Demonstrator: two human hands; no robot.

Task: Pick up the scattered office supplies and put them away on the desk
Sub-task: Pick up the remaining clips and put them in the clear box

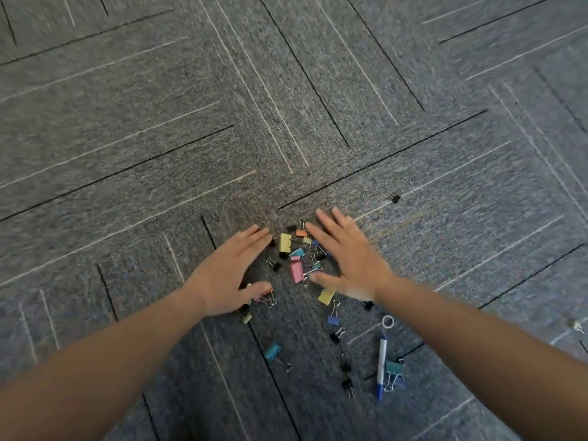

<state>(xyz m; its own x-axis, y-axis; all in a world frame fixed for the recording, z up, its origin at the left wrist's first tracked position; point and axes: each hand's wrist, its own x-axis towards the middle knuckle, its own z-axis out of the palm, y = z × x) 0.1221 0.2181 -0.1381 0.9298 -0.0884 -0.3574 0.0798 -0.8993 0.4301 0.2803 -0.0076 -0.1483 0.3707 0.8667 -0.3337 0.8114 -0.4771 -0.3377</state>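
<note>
Several coloured binder clips lie scattered on grey carpet. A small heap sits between my hands, with a yellow clip point(284, 243) and a pink clip point(296, 271) in it. My left hand point(229, 272) lies flat on the left of the heap, fingers straight, its thumb over a few clips. My right hand point(348, 259) lies flat on the right, fingers spread. Nearer me are a second yellow clip point(326, 296), a blue clip point(332, 319), a teal clip point(272, 352), a white and blue pen point(381, 366) and a small ring point(387, 321).
The grey carpet point(159, 138) with black and white lines fills the view. A lone black clip point(394, 197) lies beyond my right hand. A small metal object point(576, 326) lies at the far right edge. No desk is in view.
</note>
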